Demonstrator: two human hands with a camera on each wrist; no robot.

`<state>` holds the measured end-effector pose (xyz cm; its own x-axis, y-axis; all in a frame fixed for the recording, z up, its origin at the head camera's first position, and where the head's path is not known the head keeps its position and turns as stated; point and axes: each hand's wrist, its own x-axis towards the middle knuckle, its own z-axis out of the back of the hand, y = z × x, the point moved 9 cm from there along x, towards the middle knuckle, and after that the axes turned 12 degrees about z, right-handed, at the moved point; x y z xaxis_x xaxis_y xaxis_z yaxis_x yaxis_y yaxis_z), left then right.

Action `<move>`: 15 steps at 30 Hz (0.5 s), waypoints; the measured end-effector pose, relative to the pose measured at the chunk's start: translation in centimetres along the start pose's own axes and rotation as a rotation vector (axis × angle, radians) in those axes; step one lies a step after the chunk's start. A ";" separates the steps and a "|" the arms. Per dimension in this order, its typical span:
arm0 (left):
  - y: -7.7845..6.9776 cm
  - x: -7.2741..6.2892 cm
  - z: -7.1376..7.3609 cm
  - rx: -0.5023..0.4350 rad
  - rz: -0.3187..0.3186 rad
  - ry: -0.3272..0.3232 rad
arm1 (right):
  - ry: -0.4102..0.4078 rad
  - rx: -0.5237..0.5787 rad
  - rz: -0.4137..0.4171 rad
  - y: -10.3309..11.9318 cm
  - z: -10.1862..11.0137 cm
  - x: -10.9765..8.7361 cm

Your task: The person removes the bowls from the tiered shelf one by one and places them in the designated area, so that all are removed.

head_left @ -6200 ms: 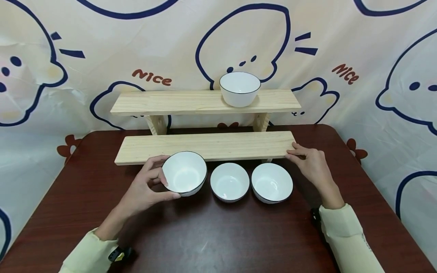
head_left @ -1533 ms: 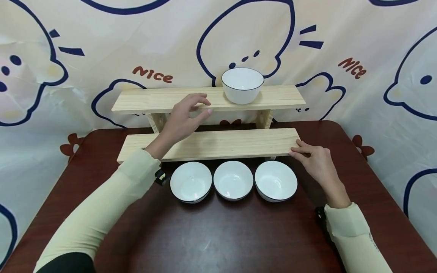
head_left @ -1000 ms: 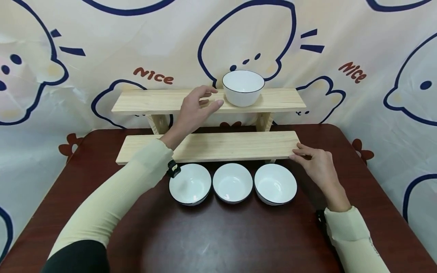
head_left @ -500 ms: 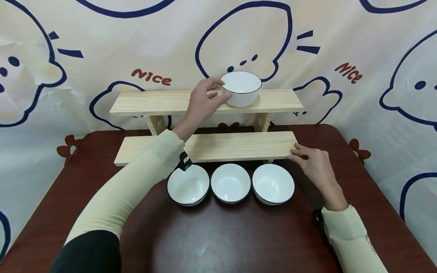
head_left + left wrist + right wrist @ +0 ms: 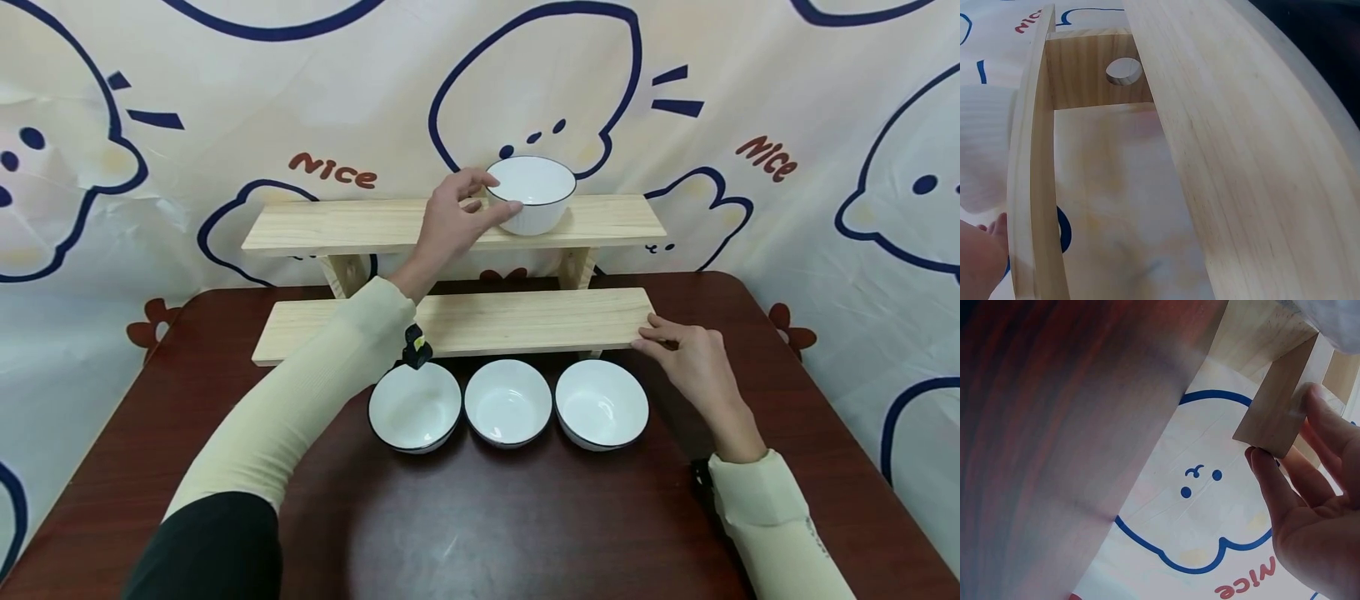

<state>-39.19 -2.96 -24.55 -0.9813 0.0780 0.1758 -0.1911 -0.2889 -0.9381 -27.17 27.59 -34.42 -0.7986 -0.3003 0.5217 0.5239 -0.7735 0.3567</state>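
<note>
A white bowl with a dark rim (image 5: 536, 196) stands upright on the top board of a two-tier wooden shelf (image 5: 337, 227). My left hand (image 5: 453, 218) grips its left side, fingertips at the rim and thumb across the front. The left wrist view shows only part of that bowl (image 5: 985, 144) and of the left hand (image 5: 979, 259), at the left edge. My right hand (image 5: 690, 362) pinches the right end of the shelf's lower board (image 5: 525, 321). In the right wrist view the thumb and fingers of the right hand (image 5: 1313, 500) hold the board's end (image 5: 1272, 412) from both faces.
Three similar white bowls stand in a row on the dark brown table (image 5: 465, 517), just before the shelf: the left bowl (image 5: 416, 408), the middle bowl (image 5: 508, 404) and the right bowl (image 5: 602, 406). A printed cloth (image 5: 337, 100) hangs behind.
My left hand has set a bowl down at the row's left end, then moved up and right to the top-board bowl, which it now grips. My right hand keeps its hold on the board.
</note>
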 end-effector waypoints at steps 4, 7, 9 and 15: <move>-0.2 0.3 -0.4 0.011 -0.038 0.023 | 0.008 -0.008 -0.008 -0.2 -0.1 0.0; -0.2 0.5 -0.6 0.014 -0.037 0.012 | 0.003 -0.013 -0.004 -0.2 -0.1 0.0; -0.1 0.6 -0.6 0.003 -0.032 0.006 | 0.000 -0.015 -0.001 -0.2 -0.1 0.0; -0.1 0.9 -1.0 -0.007 -0.019 0.013 | 0.002 -0.017 -0.008 -0.2 -0.1 0.0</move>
<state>-40.02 -1.92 -24.64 -0.9772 0.0961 0.1893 -0.2090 -0.2810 -0.9367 -27.29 27.68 -34.51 -0.8032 -0.2952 0.5175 0.5127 -0.7849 0.3479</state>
